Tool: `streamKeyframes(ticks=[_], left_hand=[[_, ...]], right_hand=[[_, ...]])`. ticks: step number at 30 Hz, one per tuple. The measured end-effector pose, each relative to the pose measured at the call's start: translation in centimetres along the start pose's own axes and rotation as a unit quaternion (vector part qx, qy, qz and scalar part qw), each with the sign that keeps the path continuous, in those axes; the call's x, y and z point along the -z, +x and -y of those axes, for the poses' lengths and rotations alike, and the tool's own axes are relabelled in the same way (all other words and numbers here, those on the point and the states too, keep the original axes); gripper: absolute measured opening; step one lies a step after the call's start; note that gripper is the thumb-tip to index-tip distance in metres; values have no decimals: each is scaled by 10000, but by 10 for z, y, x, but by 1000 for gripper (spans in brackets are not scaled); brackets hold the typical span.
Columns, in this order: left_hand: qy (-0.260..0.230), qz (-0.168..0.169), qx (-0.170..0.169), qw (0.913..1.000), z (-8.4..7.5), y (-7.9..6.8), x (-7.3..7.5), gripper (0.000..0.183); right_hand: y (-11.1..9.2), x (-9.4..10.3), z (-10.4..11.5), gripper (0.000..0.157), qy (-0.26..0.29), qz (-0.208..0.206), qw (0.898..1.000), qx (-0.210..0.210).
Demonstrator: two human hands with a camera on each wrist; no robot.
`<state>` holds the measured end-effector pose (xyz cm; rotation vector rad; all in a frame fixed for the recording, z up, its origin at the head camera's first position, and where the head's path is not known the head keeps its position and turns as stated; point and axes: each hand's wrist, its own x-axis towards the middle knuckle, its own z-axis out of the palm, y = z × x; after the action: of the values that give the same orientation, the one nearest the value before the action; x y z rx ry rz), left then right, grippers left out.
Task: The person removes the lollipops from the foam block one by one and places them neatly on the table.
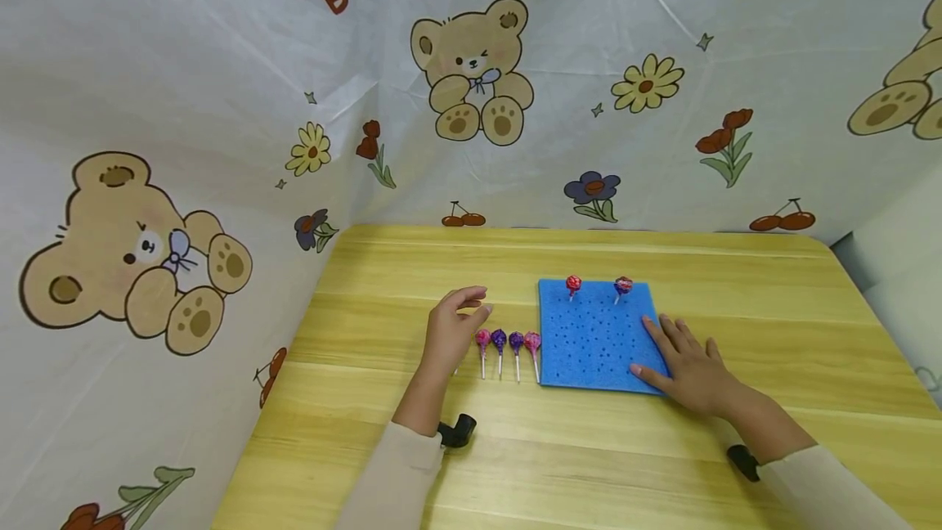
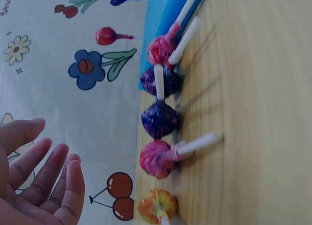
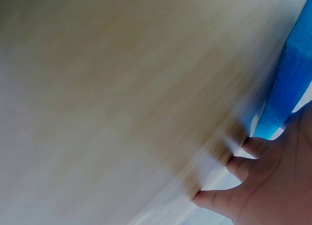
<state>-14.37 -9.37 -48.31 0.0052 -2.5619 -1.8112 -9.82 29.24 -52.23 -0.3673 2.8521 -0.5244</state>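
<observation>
Hands: left hand (image 1: 450,335) empty, loosely curved, near lollipops (image 1: 500,340) lined up on the desk (image 1: 559,464); right hand (image 1: 690,370) spread, grasping nothing, touching the blue board (image 1: 585,360). I'd fear careless brushing rolling them, or the board slipping unsteadied.

Cream sleeves (image 1: 396,477), black wrist cameras (image 1: 459,431)

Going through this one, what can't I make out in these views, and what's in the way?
Yellow-orange lollipop: head view, its candy is hidden by the left hand; left wrist view, its stick is cut off by the bottom edge.
Blue foam board: head view, part of its right side is covered by the right hand; right wrist view, cut by the right edge.
Tabletop: right wrist view, blurred.
</observation>
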Motion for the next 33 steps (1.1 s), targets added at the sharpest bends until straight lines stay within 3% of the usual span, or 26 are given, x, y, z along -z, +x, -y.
streamKeyframes(ticks=[16, 27, 33], left_hand=[[150, 350, -209, 9991, -16, 5, -42, 36], [32, 505, -268, 9984, -29, 15, -78, 39], [-46, 529, -350, 9980, -29, 21, -93, 38]], right_hand=[[-1, 2, 3, 92, -48, 77, 10000, 6], [0, 0, -2, 92, 66, -111, 9999, 61], [1, 1, 0, 93, -18, 7, 10000, 10]])
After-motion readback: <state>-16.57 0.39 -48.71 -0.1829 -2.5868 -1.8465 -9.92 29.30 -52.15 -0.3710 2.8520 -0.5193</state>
